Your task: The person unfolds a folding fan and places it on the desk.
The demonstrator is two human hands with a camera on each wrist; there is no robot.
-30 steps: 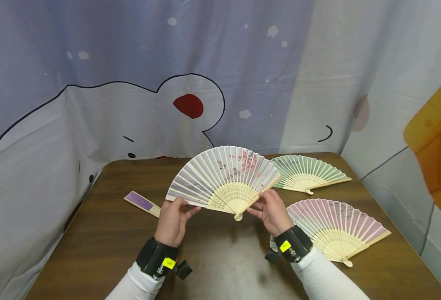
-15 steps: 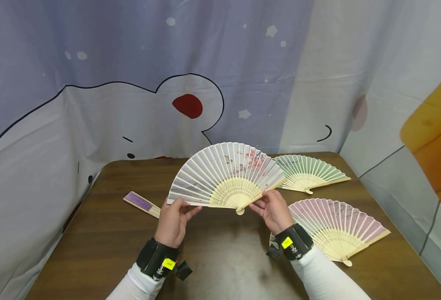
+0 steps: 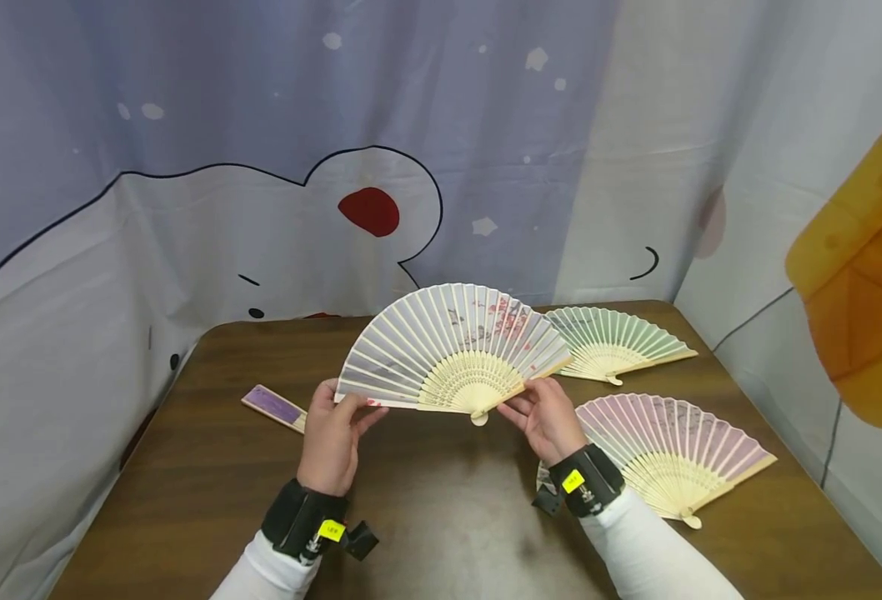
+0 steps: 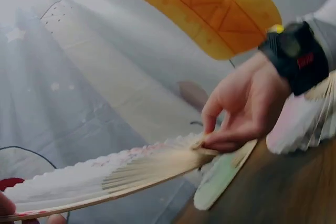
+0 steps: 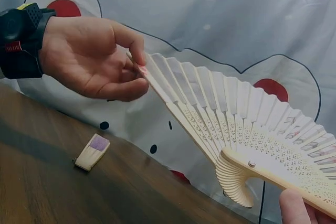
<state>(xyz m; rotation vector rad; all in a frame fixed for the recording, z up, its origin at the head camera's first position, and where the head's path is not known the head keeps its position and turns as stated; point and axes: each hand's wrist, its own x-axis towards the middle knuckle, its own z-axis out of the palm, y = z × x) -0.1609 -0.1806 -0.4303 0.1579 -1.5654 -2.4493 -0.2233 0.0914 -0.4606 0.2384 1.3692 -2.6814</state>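
In the head view, the left hand point(image 3: 330, 450) and the right hand point(image 3: 549, 421) hold between them a spread, greyish-white folding fan point(image 3: 448, 350) with red blossom print and pale, pierced ribs, raised above the brown wood-grain table point(image 3: 426, 517). Just beyond the left hand lies a folded fan with purple covering point(image 3: 272, 407); beyond the right hand, a spread pale-green fan point(image 3: 628, 335); beside the right wrist, a spread pinkish-purple fan point(image 3: 674, 433). In the left wrist view, the right hand pinches the greyish-white fan near its pivot end, while only fingertips of the left show at its far end. In the right wrist view, the left hand's thumb and finger pinch the outer guard's tip; the pivot hangs between the hands.
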